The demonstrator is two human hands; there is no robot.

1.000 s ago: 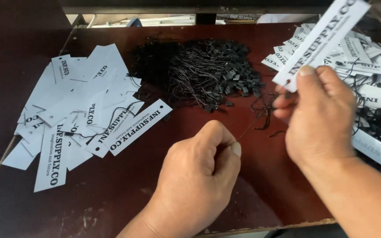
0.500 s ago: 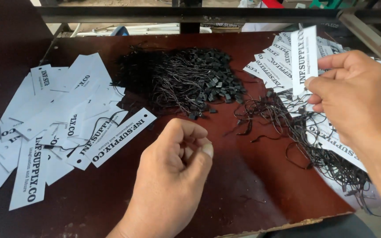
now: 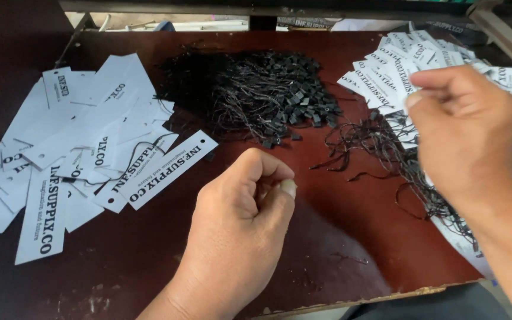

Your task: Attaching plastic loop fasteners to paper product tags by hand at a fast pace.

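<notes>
My left hand (image 3: 238,219) rests low over the dark red table (image 3: 339,249), its fingers curled shut with the thumb pressed to the forefinger; nothing shows in it. It is nearest a long white printed tag (image 3: 167,169) just to its left. My right hand (image 3: 469,130) hovers, blurred, over the right-hand heap of white tags (image 3: 386,71) and their loose black strings (image 3: 374,148). Its fingers are curled in and no tag is visible in it. A big pile of black string fasteners (image 3: 256,95) lies between the two heaps, beyond both hands.
A spread of white printed tags (image 3: 84,136) covers the table's left side. The table's chipped front edge (image 3: 386,293) runs just below my wrists. A wooden rail (image 3: 505,35) crosses the far right corner.
My right hand held a white tag upright earlier; now it has dropped lower over the right heap and the tag is gone from it. My left hand stayed curled, barely moving.
</notes>
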